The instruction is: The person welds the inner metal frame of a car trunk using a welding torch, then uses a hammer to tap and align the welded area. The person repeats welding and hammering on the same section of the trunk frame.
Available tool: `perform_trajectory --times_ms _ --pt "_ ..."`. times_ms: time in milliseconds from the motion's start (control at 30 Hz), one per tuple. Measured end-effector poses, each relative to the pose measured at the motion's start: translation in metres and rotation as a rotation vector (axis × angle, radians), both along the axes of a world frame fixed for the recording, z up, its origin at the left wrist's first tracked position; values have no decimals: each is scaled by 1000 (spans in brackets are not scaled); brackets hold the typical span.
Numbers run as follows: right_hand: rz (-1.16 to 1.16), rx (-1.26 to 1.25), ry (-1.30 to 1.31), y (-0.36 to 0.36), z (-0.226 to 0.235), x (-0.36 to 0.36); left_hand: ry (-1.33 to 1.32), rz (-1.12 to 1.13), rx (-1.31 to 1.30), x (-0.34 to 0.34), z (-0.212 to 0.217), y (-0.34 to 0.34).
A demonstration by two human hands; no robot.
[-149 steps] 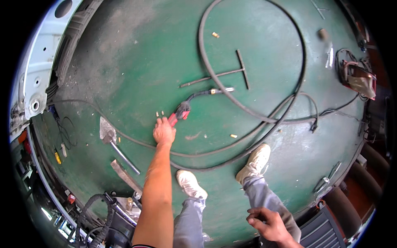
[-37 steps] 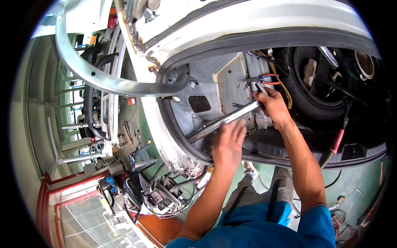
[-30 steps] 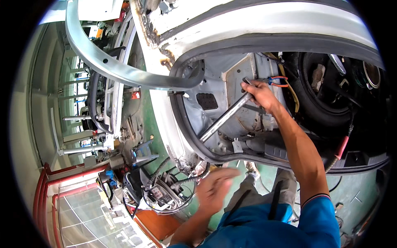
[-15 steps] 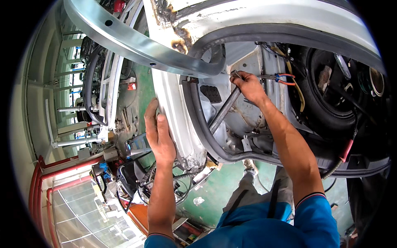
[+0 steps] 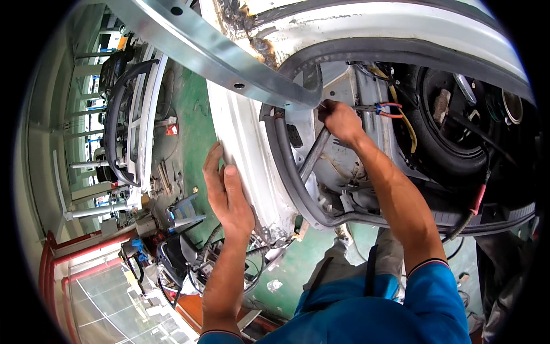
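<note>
Upper centre of frame: the right hand [image 5: 339,118] is closing around the grip of a red-handled tool [image 5: 382,109], whose handles are sticking out rightward just above the grey metal bar [image 5: 312,160] that is slanting down inside the boot opening. I am reading the tip as buried behind the fist (cannot tell what it is biting on). Centre left: the left hand [image 5: 228,192] is lying flat, fingers together, pressing on the white body panel [image 5: 246,143] beside the black rubber seal [image 5: 286,166]. Spare tyre [image 5: 441,137] sitting upper right. My judgement: work is in mid-course; seal and bar are in place, nothing freed.
</note>
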State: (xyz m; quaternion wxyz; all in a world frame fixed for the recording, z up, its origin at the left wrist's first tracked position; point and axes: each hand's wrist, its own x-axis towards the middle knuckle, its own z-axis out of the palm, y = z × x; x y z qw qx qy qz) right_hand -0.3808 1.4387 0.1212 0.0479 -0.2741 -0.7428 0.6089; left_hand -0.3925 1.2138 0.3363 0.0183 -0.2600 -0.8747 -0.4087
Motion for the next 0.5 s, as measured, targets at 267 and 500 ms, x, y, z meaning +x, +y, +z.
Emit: perform_trajectory --times_ms 267,500 --pt "-134 -4 -42 -11 1 -4 2 -8 -3 -3 -2 -4" --pt "-233 -89 61 -13 1 -9 -21 -20 18 -3 -2 -3"
